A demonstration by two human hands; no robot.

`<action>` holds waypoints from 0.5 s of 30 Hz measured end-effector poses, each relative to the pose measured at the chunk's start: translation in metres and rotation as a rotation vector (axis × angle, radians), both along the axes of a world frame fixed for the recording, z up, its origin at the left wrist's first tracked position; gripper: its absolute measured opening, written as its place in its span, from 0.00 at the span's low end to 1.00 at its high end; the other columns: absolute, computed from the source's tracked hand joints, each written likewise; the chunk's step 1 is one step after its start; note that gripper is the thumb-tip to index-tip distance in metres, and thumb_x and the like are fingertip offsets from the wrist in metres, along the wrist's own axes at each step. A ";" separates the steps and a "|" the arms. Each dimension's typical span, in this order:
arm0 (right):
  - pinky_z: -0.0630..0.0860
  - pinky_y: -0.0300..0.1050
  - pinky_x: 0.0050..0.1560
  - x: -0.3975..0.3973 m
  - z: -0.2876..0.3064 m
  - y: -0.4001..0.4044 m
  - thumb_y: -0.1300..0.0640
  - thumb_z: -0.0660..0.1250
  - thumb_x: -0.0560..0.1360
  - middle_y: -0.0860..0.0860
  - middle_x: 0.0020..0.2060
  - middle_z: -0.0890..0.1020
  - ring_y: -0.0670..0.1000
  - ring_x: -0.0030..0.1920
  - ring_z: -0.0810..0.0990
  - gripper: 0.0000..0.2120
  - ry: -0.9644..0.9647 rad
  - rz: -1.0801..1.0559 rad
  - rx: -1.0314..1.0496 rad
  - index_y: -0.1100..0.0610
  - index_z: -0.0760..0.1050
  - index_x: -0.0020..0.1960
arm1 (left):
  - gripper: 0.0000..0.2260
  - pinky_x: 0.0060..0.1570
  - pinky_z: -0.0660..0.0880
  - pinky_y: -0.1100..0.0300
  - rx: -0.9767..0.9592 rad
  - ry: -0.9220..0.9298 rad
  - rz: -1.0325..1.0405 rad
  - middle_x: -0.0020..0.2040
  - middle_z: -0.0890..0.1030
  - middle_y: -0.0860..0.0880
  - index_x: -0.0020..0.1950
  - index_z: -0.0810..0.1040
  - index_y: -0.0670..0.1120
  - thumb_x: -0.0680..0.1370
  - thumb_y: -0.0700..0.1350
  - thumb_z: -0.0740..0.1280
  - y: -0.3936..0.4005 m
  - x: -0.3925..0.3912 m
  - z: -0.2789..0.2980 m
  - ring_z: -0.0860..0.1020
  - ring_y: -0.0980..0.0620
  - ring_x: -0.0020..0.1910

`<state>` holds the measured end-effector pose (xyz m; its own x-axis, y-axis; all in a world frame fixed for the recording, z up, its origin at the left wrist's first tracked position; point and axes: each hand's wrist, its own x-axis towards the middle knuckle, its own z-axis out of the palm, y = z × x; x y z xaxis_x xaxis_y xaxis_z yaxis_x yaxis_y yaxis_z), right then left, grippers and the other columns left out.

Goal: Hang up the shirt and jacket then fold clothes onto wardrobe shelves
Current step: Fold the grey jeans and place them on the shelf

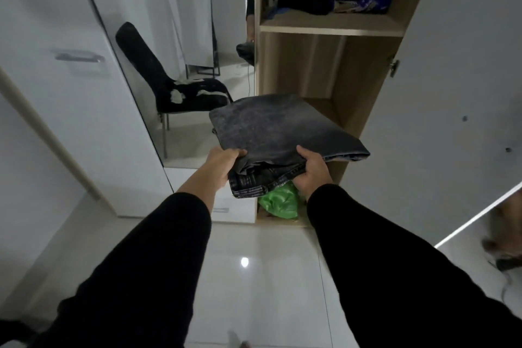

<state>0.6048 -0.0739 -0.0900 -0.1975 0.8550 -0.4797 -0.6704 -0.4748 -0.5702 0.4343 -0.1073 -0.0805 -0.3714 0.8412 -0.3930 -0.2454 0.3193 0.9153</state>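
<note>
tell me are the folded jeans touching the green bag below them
Cannot tell. In the head view the folded jeans, gripped by both hands, overlap the green bag, hiding any contact or gap.

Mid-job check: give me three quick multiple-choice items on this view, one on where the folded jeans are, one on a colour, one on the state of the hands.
1. Where are the folded jeans?
A. at the mouth of the middle shelf
B. on the floor
C. on the chair

2. What colour is the bag below the jeans?
A. red
B. green
C. blue

3. How are the jeans held?
A. left hand only
B. right hand only
C. both hands

Answers:
1 A: the stack is level with the open wardrobe's wooden shelf.
2 B: bright green plastic shows under the stack.
3 C: the left hand and the right hand each have a grip on the near edge.
</note>
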 end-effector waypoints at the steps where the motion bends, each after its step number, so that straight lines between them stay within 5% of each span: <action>1: 0.72 0.58 0.61 0.005 -0.004 0.012 0.62 0.64 0.77 0.61 0.59 0.78 0.61 0.54 0.78 0.19 0.008 -0.011 0.005 0.63 0.70 0.67 | 0.14 0.48 0.78 0.53 0.009 0.002 -0.011 0.53 0.81 0.41 0.58 0.76 0.39 0.73 0.35 0.69 0.015 0.003 -0.002 0.81 0.44 0.48; 5: 0.69 0.59 0.66 0.017 -0.022 0.056 0.61 0.63 0.78 0.60 0.59 0.78 0.62 0.61 0.76 0.16 0.030 -0.081 0.027 0.61 0.72 0.65 | 0.17 0.40 0.77 0.58 0.025 0.014 -0.087 0.53 0.81 0.42 0.62 0.74 0.39 0.74 0.33 0.68 0.073 0.013 -0.014 0.80 0.46 0.47; 15: 0.72 0.59 0.63 0.047 -0.127 0.177 0.60 0.63 0.77 0.59 0.63 0.77 0.62 0.61 0.76 0.20 0.017 -0.204 0.035 0.58 0.69 0.69 | 0.15 0.57 0.76 0.51 0.040 0.166 -0.110 0.56 0.81 0.45 0.61 0.76 0.43 0.75 0.39 0.69 0.216 0.042 -0.117 0.79 0.45 0.54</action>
